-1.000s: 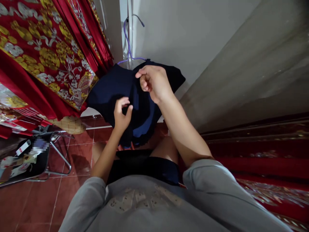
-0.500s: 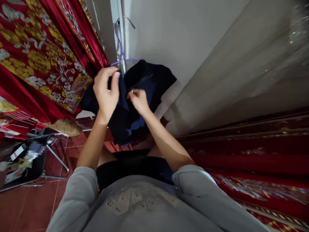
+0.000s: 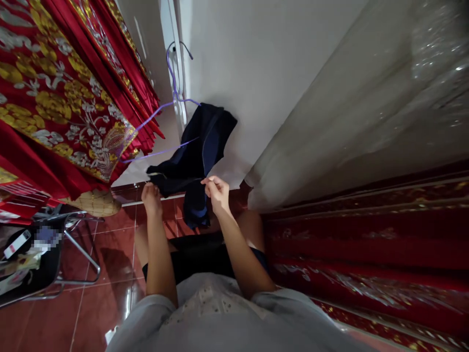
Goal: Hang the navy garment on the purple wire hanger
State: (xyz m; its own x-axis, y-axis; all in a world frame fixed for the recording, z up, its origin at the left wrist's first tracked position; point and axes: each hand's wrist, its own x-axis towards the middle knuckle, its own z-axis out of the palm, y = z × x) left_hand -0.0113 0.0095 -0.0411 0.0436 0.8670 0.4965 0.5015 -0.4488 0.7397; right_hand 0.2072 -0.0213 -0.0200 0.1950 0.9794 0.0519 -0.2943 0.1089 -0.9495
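A dark navy garment [image 3: 212,139] hangs from the right arm of a purple wire hanger [image 3: 154,116], whose hook is caught on a white door edge. The hanger's left arm and part of its lower bar are bare. My left hand [image 3: 152,198] is closed at the garment's left end, fingers pinched by its edge. With thumb and finger together, my right hand [image 3: 218,190] grips the cloth near the middle. Between the two hands the fabric is stretched, and a loose part dangles below toward the floor.
Red cloth with gold and silver embroidery [image 3: 73,98] hangs at left, close to the hanger. Below it a black folding chair [image 3: 54,261] holds small items. A grey sheet [image 3: 330,112] covers the right side, above red embroidered fabric [image 3: 366,244]. The floor [image 3: 106,264] is red tile.
Both hands have moved down, and the left side of the garment has come off the hanger, baring its left arm. My view has shifted slightly.
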